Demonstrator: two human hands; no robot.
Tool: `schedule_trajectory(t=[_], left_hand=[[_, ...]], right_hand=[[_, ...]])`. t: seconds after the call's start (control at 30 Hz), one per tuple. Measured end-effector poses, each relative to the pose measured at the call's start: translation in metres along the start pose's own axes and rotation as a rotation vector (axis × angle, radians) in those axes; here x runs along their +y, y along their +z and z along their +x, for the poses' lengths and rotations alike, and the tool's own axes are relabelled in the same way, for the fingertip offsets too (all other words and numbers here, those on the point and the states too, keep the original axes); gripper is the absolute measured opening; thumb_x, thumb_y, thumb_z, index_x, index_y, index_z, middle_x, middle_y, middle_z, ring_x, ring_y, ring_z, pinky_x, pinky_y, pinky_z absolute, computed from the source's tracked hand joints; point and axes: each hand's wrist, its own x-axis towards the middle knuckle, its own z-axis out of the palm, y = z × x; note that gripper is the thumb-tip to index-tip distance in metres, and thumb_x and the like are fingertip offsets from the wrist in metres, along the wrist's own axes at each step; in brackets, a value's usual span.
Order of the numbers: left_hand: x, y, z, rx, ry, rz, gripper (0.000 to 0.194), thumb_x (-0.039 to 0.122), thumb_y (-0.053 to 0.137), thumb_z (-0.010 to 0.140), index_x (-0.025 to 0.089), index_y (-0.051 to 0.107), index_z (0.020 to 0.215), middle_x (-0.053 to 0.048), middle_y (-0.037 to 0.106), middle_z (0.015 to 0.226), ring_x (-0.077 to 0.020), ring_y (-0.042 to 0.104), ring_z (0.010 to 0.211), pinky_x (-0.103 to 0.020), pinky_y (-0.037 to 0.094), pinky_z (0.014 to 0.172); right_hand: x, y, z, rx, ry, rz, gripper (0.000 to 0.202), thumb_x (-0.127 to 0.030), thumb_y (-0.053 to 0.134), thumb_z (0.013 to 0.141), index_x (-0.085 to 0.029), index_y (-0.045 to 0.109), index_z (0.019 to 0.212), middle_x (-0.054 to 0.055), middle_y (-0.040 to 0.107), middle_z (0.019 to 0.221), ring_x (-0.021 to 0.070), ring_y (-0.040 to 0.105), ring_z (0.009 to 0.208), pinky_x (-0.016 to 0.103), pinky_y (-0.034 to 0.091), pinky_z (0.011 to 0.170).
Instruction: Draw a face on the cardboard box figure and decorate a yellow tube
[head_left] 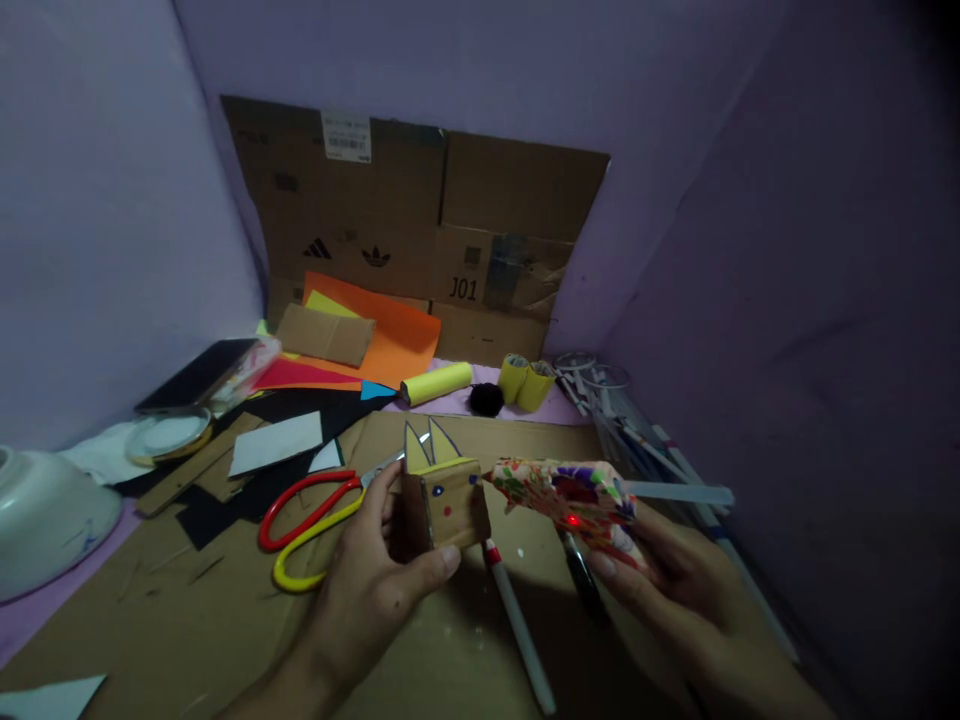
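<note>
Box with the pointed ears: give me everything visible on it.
The brown box looks like cardboard, with two pointed yellow ears outlined in dark and yellow along its top edge. Its front bears dark-blue eyes and a red spot. The left hand holds it roughly upright, thumb at the lower front. The patterned glue gun points at its upper right edge; contact unclear.

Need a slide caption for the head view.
Left hand holding a cardboard box with yellow ears, right hand pointing a glue gun at its side.
</note>
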Motion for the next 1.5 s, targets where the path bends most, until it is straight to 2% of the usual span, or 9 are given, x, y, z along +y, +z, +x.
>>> schedule_trajectory(t=[0.13,0.3,0.4,0.73,0.9,1.0,1.27,1.4,1.5], left_hand=[[0.0016,0.002,-0.0009,-0.011,0.008,0.006,0.096,0.032,0.08,0.064,0.017,0.028,0.143,-0.018,0.056,0.135,-0.036,0.053,0.124,-0.049,0.042,0.102],[0.0052,0.003,-0.0028,-0.004,-0.008,0.009,0.092,0.032,0.08,0.063,0.016,0.033,0.14,-0.018,0.058,0.133,-0.0369,0.053,0.123,-0.045,0.047,0.096],[0.006,0.0028,-0.0034,-0.01,-0.016,0.01,0.094,0.032,0.08,0.063,0.015,0.03,0.141,-0.018,0.057,0.133,-0.0361,0.053,0.123,-0.044,0.047,0.096],[0.0074,0.0021,-0.0028,-0.064,-0.017,-0.037,0.089,0.029,0.078,0.065,0.016,0.031,0.139,-0.017,0.057,0.134,-0.0366,0.051,0.126,-0.047,0.044,0.101],[0.0051,0.0021,-0.0024,-0.07,-0.002,-0.029,0.086,0.028,0.078,0.066,0.018,0.032,0.138,-0.015,0.056,0.135,-0.0341,0.052,0.125,-0.046,0.043,0.102],[0.0048,0.0022,-0.0026,-0.082,0.007,-0.055,0.083,0.027,0.078,0.066,0.018,0.035,0.136,-0.014,0.057,0.135,-0.0332,0.052,0.125,-0.042,0.045,0.1],[0.0049,0.0014,-0.0038,-0.048,-0.028,-0.015,0.095,0.032,0.079,0.063,0.014,0.028,0.14,-0.017,0.06,0.129,-0.0352,0.053,0.122,-0.043,0.047,0.095],[0.005,0.0015,-0.0048,-0.048,-0.048,-0.009,0.099,0.034,0.079,0.062,0.013,0.025,0.142,-0.018,0.056,0.133,-0.0357,0.053,0.121,-0.045,0.046,0.097],[0.0041,0.0016,-0.0042,-0.06,-0.06,-0.019,0.098,0.033,0.079,0.063,0.015,0.025,0.142,-0.018,0.053,0.136,-0.0355,0.052,0.122,-0.045,0.045,0.097]], right_hand=[[-0.0018,0.0003,-0.0026,-0.009,-0.009,-0.003,0.035,-0.024,0.06,0.086,-0.028,0.067,0.12,0.004,0.075,0.108,0.0243,0.071,0.093,0.03,0.058,0.079],[-0.0064,0.0019,0.0012,-0.035,-0.024,-0.04,0.033,-0.023,0.058,0.085,-0.026,0.069,0.117,0.003,0.075,0.094,0.0217,0.07,0.077,0.028,0.058,0.07],[-0.008,0.0031,0.0031,-0.048,-0.029,-0.049,0.033,-0.023,0.057,0.086,-0.026,0.068,0.117,0.002,0.075,0.089,0.0198,0.068,0.069,0.027,0.056,0.063],[-0.0064,0.0024,-0.0018,-0.024,-0.016,-0.102,0.029,-0.025,0.056,0.087,-0.023,0.07,0.111,0.001,0.068,0.072,0.0193,0.064,0.063,0.024,0.052,0.058],[-0.0054,0.0031,-0.0001,-0.029,0.002,-0.067,0.031,-0.024,0.055,0.087,-0.02,0.069,0.115,0.004,0.072,0.085,0.021,0.068,0.072,0.025,0.055,0.064],[-0.0052,0.0046,-0.001,-0.012,-0.006,-0.062,0.031,-0.023,0.057,0.086,-0.022,0.069,0.114,0.004,0.073,0.084,0.0211,0.069,0.072,0.025,0.055,0.064],[-0.0018,0.0049,-0.0043,0.012,-0.059,-0.158,0.027,-0.023,0.056,0.086,-0.023,0.07,0.109,0.002,0.07,0.075,0.0193,0.066,0.064,0.025,0.053,0.06],[-0.0011,0.0035,-0.0048,0.029,-0.07,-0.204,0.023,-0.024,0.056,0.085,-0.022,0.071,0.103,0.002,0.07,0.074,0.0212,0.068,0.068,0.026,0.054,0.061],[-0.0025,0.003,-0.0032,0.008,-0.073,-0.23,0.019,-0.024,0.055,0.086,-0.021,0.072,0.094,0.002,0.067,0.067,0.0203,0.065,0.061,0.027,0.053,0.06]])
